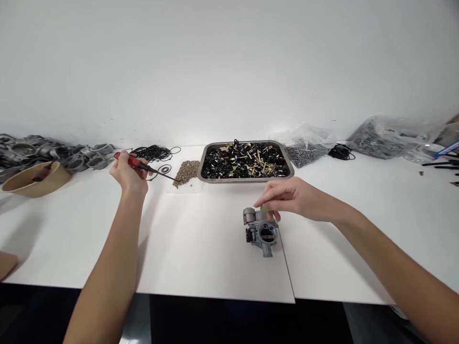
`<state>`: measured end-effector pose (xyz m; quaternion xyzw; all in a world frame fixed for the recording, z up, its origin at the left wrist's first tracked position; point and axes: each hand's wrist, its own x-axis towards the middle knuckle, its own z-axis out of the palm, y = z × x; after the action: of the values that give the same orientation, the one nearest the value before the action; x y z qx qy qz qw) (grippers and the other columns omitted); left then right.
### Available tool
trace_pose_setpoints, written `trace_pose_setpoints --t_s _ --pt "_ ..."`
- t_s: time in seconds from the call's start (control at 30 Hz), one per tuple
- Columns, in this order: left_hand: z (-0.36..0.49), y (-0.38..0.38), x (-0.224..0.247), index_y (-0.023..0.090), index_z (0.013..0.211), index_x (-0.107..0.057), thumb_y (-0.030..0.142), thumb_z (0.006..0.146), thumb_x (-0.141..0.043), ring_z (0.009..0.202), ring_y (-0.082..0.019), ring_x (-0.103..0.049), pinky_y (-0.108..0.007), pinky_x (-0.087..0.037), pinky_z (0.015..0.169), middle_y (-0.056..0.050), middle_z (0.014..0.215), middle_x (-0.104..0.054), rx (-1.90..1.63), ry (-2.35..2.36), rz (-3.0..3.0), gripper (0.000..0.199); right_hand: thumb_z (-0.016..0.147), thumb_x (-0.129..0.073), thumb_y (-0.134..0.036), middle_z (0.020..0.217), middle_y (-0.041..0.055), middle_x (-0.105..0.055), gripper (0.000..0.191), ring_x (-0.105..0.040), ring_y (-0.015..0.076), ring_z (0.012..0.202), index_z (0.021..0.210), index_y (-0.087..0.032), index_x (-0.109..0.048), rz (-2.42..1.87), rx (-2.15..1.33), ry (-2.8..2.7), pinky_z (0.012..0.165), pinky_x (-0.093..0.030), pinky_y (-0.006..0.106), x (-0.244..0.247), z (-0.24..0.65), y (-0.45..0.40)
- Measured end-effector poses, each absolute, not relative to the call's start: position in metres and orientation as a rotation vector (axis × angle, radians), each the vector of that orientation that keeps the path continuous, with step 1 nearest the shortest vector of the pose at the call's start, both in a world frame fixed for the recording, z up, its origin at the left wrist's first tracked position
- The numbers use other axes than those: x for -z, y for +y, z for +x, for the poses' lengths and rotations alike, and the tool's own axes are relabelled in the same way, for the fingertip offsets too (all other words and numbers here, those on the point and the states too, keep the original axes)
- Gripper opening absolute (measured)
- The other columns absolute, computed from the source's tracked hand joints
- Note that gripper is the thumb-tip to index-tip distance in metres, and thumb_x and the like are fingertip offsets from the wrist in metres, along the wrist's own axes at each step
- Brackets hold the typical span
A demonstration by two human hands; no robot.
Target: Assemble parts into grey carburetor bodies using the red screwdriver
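Observation:
My left hand (pixel 129 172) is closed around the red handle of a screwdriver (pixel 145 166). The screwdriver's tip reaches the near left side of a pile of small brass-coloured screws (pixel 185 173) on a clear tray (pixel 184 189). A grey metal carburetor (pixel 266 234) sits on the white table, its round bore facing me. Just above its top, my right hand (pixel 292 197) pinches a small yellow-green piece (pixel 264 209). Whether that piece touches the carburetor I cannot tell, as my fingers partly cover it.
Behind the carburetor stands a metal tray (pixel 247 180) of black and brass-coloured parts. Black rubber rings (pixel 152 153) lie left of it, beside grey castings (pixel 86 155) and a tan bowl (pixel 53 184). Plastic bags of parts (pixel 306 148) stand at right. A board edge (pixel 288 272) runs near the carburetor.

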<state>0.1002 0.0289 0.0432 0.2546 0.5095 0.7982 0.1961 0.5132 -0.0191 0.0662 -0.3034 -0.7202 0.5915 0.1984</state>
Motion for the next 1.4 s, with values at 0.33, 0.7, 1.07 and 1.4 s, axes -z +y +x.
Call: trace_pose_setpoints --t_s 0.33,0.7,1.07,1.4 --pt "0.101 0.029 -0.044 0.016 0.072 -0.05 0.028 0.085 -0.047 0.042 -0.011 -0.049 -0.02 -0.028 0.032 0.0 0.05 -0.051 -2.192 1.469 0.671 0.019 0.085 -0.065 -0.03 0.085 0.0024 -0.072 0.013 -0.067 0.0192 0.079 0.093 -0.023 -0.073 -1.136 -1.527 -2.108 0.074 -0.053 0.034 -0.072 0.515 -0.051" --pt "0.103 0.029 -0.045 0.016 0.072 -0.048 0.028 0.087 -0.045 0.041 -0.011 -0.05 -0.02 -0.027 0.033 0.001 0.051 -0.049 -2.185 1.462 0.674 0.02 0.086 -0.063 -0.04 0.094 0.0038 -0.069 0.017 -0.058 0.0212 0.079 0.079 -0.027 -0.072 -1.286 -1.159 -2.237 0.064 -0.045 0.033 -0.065 0.517 -0.069" --pt "0.104 0.028 -0.045 0.016 0.07 -0.048 0.028 0.088 -0.045 0.039 -0.011 -0.047 -0.021 -0.021 0.031 0.003 0.049 -0.046 -2.193 1.457 0.679 0.021 0.088 -0.062 -0.042 0.115 0.005 -0.058 0.019 -0.057 0.0206 0.093 0.081 -0.025 -0.069 -1.31 -1.188 -2.152 0.078 -0.045 0.036 -0.05 0.514 -0.075" --pt "0.101 0.03 -0.043 0.016 0.071 -0.049 0.027 0.087 -0.046 0.047 -0.012 -0.053 -0.02 -0.025 0.033 0.002 0.052 -0.046 -2.198 1.451 0.672 0.019 0.088 -0.062 -0.035 0.112 0.0058 -0.059 0.015 -0.059 0.0214 0.092 0.078 -0.024 -0.066 -1.187 -1.044 -2.3 0.069 -0.048 0.033 -0.049 0.513 -0.069"
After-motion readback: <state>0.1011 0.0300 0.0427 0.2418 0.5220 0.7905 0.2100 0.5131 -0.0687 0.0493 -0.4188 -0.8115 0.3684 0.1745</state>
